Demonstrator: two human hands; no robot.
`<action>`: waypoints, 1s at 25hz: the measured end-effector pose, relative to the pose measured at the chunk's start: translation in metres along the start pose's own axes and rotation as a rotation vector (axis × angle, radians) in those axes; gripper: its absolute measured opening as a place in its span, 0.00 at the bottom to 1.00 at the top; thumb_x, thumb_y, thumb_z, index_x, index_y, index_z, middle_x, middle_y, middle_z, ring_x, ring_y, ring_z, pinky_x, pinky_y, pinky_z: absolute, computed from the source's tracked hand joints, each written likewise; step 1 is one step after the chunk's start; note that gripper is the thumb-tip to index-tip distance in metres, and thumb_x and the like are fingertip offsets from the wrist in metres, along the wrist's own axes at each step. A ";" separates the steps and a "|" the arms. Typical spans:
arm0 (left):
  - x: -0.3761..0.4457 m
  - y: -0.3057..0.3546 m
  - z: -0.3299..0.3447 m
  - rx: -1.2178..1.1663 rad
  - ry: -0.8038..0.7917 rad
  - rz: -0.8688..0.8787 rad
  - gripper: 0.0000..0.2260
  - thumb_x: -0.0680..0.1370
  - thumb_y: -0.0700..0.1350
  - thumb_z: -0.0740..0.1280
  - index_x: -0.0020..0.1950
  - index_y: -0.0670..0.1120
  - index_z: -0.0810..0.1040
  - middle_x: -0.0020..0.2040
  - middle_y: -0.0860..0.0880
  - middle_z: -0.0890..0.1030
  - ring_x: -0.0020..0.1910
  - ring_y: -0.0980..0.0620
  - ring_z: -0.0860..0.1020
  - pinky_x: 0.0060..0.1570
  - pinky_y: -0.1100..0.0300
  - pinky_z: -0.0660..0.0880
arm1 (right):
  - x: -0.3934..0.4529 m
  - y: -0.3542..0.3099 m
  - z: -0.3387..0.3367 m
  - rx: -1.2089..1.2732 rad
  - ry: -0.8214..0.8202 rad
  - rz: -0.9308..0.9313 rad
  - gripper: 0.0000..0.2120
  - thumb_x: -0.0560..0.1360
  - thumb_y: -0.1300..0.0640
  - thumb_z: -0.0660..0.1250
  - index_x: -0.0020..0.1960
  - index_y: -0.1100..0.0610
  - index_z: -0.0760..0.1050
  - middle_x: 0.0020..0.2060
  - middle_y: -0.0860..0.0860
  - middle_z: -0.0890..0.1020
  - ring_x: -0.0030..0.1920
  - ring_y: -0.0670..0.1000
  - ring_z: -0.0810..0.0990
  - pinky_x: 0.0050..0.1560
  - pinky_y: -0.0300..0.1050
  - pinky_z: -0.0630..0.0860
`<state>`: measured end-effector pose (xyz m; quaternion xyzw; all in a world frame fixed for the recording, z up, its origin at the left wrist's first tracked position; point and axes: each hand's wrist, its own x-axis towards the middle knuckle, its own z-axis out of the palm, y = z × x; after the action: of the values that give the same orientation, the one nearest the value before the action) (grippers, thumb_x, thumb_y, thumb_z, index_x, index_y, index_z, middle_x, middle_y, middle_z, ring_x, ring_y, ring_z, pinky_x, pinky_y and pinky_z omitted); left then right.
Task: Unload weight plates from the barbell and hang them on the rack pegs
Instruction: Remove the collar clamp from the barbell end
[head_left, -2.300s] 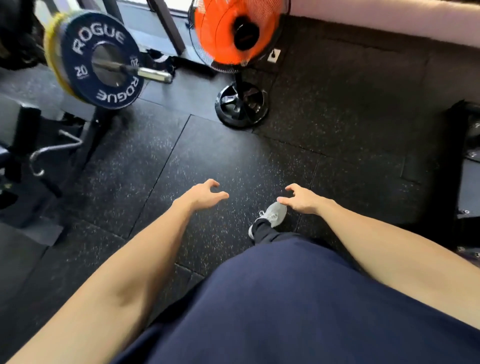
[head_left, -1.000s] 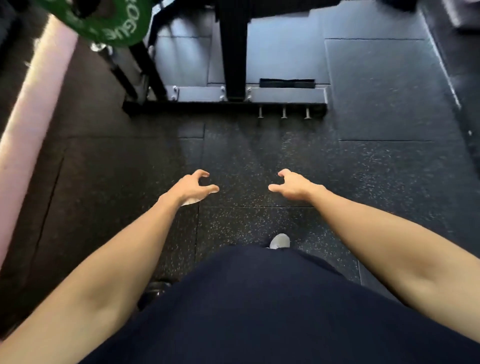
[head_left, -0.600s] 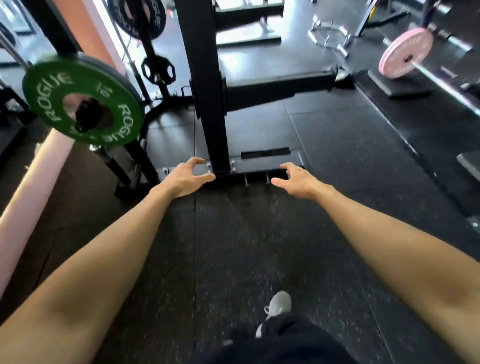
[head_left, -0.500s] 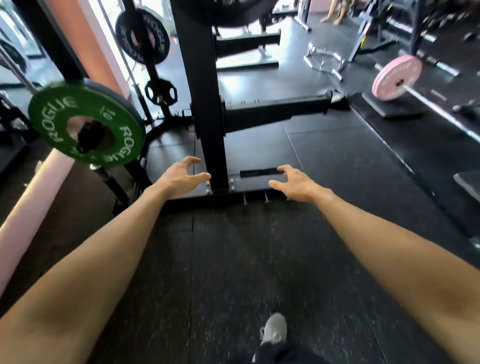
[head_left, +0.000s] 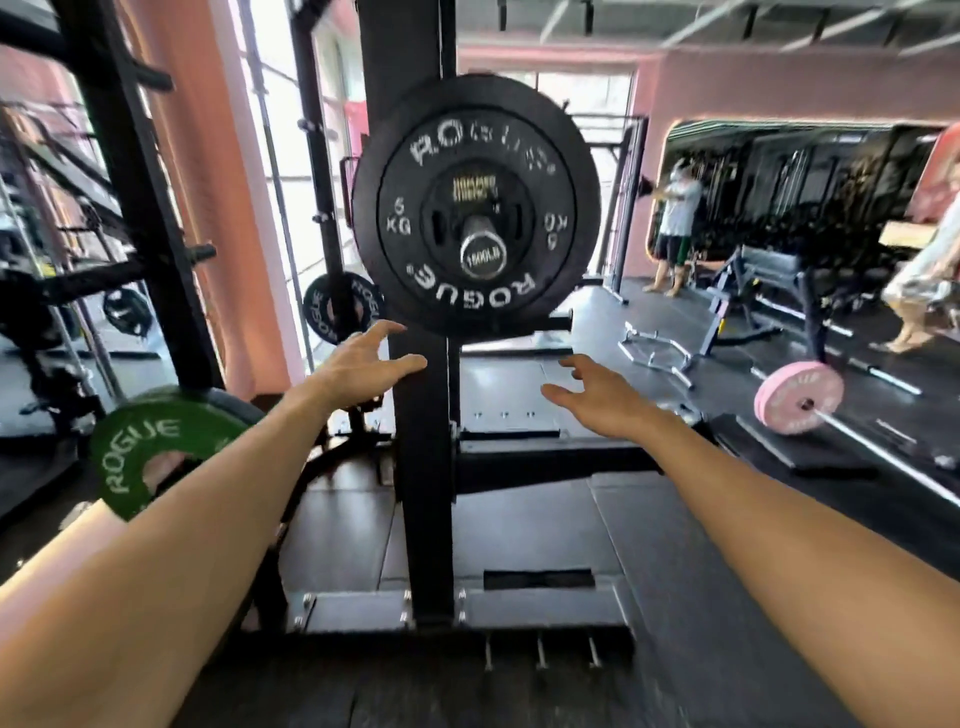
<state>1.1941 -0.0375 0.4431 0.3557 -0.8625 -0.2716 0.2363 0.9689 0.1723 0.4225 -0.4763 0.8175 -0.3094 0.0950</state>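
Observation:
A black Rogue weight plate (head_left: 475, 156) sits on the steel barbell sleeve (head_left: 482, 252) straight ahead, in front of the black rack upright (head_left: 423, 467). My left hand (head_left: 361, 366) is open, fingers spread, just below the plate's lower left edge. My right hand (head_left: 597, 395) is open too, below and right of the plate. Neither hand touches the plate. A green Rogue plate (head_left: 150, 447) hangs low at the left, partly behind my left forearm. A smaller black plate (head_left: 340, 306) hangs on a peg further back.
The rack's base plate (head_left: 467, 613) with bolts lies on the rubber floor ahead. A pink plate on a barbell (head_left: 797, 397) rests on the floor at right. A bench (head_left: 769, 291) and two people (head_left: 675, 223) stand at the back right. Another rack (head_left: 135, 208) fills the left.
My view has tilted up from the floor to the rack, bringing the black plate on the barbell into sight. Both hands have risen toward the plate's lower edge, still empty.

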 end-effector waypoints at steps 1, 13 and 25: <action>0.016 0.008 -0.009 0.000 0.025 0.022 0.28 0.72 0.64 0.68 0.70 0.60 0.66 0.67 0.46 0.73 0.65 0.45 0.72 0.64 0.51 0.68 | 0.014 -0.006 -0.012 -0.004 0.021 -0.017 0.30 0.77 0.41 0.61 0.75 0.51 0.60 0.71 0.53 0.68 0.67 0.55 0.71 0.63 0.45 0.66; 0.199 0.063 -0.070 -0.005 0.195 0.225 0.26 0.74 0.61 0.67 0.69 0.54 0.69 0.65 0.46 0.76 0.63 0.46 0.74 0.64 0.51 0.69 | 0.189 -0.082 -0.109 -0.078 0.250 -0.178 0.28 0.79 0.42 0.59 0.73 0.57 0.62 0.68 0.56 0.73 0.66 0.56 0.72 0.64 0.47 0.67; 0.275 0.063 -0.034 -0.044 0.016 0.429 0.18 0.78 0.49 0.69 0.68 0.53 0.73 0.42 0.47 0.80 0.38 0.50 0.79 0.47 0.57 0.77 | 0.280 -0.104 -0.080 -0.089 0.286 -0.100 0.27 0.78 0.38 0.56 0.38 0.60 0.76 0.36 0.56 0.81 0.46 0.58 0.81 0.51 0.50 0.76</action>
<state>1.0095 -0.2146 0.5675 0.1608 -0.9104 -0.2310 0.3031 0.8603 -0.0657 0.5865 -0.4714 0.8108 -0.3418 -0.0590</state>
